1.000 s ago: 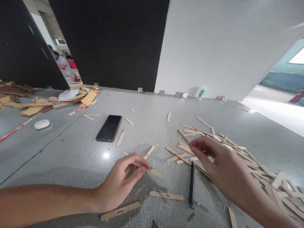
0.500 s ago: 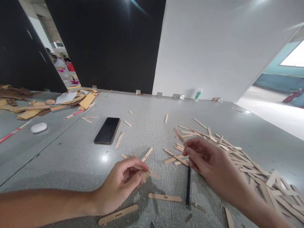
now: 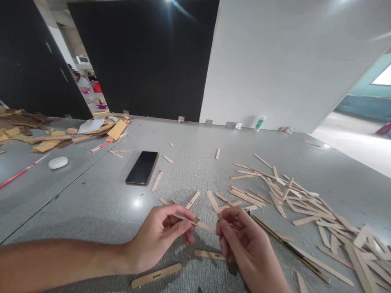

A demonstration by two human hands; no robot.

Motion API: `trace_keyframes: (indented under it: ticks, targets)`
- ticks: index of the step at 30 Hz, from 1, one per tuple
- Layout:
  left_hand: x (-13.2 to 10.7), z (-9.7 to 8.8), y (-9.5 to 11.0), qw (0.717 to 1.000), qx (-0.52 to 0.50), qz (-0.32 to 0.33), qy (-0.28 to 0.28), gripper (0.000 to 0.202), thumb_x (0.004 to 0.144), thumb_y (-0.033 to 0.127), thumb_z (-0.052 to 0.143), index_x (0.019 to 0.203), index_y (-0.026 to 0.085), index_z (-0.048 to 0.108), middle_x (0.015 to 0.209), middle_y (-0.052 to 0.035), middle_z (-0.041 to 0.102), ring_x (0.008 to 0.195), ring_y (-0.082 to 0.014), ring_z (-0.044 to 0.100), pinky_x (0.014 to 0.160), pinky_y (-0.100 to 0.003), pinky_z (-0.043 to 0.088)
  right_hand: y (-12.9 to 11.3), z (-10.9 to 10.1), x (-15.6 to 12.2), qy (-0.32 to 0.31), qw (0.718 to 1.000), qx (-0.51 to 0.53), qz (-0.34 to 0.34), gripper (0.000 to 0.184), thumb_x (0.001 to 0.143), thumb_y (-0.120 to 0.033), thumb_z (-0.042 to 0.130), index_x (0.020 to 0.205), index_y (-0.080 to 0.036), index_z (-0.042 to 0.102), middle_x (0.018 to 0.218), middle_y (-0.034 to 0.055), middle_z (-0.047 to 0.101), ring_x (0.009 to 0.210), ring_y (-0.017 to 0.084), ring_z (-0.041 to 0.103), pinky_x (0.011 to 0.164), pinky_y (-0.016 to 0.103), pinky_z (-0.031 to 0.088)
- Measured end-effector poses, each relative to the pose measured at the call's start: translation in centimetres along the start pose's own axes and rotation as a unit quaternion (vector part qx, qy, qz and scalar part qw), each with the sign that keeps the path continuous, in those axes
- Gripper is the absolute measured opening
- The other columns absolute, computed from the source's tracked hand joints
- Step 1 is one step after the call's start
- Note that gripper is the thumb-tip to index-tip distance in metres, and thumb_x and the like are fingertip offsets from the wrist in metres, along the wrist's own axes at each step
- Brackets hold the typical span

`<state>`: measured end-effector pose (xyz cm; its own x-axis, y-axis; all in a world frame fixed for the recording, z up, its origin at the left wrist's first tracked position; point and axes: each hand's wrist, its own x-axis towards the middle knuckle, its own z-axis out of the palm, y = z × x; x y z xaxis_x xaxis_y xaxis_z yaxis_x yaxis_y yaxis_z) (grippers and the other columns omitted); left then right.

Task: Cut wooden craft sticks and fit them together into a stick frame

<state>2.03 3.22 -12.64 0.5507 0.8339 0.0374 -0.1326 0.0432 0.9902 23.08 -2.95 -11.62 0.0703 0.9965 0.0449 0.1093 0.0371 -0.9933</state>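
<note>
My left hand [image 3: 166,234] pinches a flat wooden craft stick [image 3: 205,226] between thumb and fingers, its free end pointing right. In the fingers of my right hand [image 3: 241,240] is another craft stick [image 3: 213,202], tilted up and left. The two held sticks are close together; I cannot tell whether they touch. Below my hands lie a slotted stick [image 3: 157,276] and a second slotted stick [image 3: 205,254], partly covered by my right hand. Beside that hand, a slim black-and-gold tool [image 3: 291,249] slants away to the right.
A heap of loose craft sticks [image 3: 308,211] spreads over the right of the grey table [image 3: 100,211]. To the left are a phone [image 3: 142,168], a white earbud case [image 3: 58,162] and torn brown scraps [image 3: 45,138]. A glue tube [image 3: 260,123] stands against the panel.
My right hand, with its stick, has come down and left toward my left hand. The black-and-gold tool now shows beside it, and a black rod seen below that hand is hidden.
</note>
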Motion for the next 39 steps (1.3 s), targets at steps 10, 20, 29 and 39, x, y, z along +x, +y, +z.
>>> trace_keyframes:
  ticks: [10, 20, 29, 39]
  targets:
    - [-0.2, 0.1, 0.0, 0.999, -0.005, -0.029, -0.031, 0.027, 0.096, 0.041, 0.072, 0.103, 0.015, 0.074, 0.072, -0.0028, 0.075, 0.065, -0.014, 0.071, 0.065, -0.024, 0.057, 0.2, 0.8, -0.7, -0.038, 0.999, 0.025, -0.001, 0.029, 0.105, -0.055, 0.052, 0.105, -0.027, 0.046, 0.079, -0.001, 0.07, 0.049, 0.009, 0.062, 0.042, 0.018, 0.048]
    - [-0.1, -0.2, 0.2, 0.998, 0.038, -0.031, -0.034, 0.028, 0.095, 0.042, 0.074, 0.1, 0.015, 0.075, 0.072, -0.0004, 0.069, 0.062, -0.0102, 0.063, 0.061, -0.02, 0.051, 0.4, 0.8, -0.6, -0.034, 0.999, 0.028, -0.007, 0.028, 0.106, -0.054, 0.052, 0.103, -0.026, 0.047, 0.072, -0.0056, 0.065, 0.044, 0.007, 0.058, 0.042, 0.016, 0.048]
    - [-0.1, 0.1, 0.5, 0.988, -0.007, -0.106, -0.112, 0.033, 0.094, 0.044, 0.073, 0.111, 0.016, 0.07, 0.083, -0.0066, 0.077, 0.065, -0.0148, 0.073, 0.052, -0.019, 0.05, 0.5, 1.1, -0.5, -0.021, 0.999, 0.024, 0.002, 0.031, 0.103, -0.057, 0.056, 0.103, -0.027, 0.047, 0.067, -0.0067, 0.064, 0.041, 0.007, 0.056, 0.04, 0.016, 0.044]
    - [0.3, 0.1, 0.5, 0.994, -0.017, -0.07, -0.084, 0.028, 0.096, 0.042, 0.071, 0.097, 0.015, 0.067, 0.08, -0.004, 0.072, 0.062, -0.0136, 0.072, 0.047, -0.016, 0.049, 1.0, 0.8, -0.7, -0.012, 0.999, 0.04, 0.007, 0.031, 0.103, -0.057, 0.054, 0.103, -0.028, 0.045, 0.073, -0.002, 0.071, 0.042, 0.01, 0.06, 0.039, 0.019, 0.047]
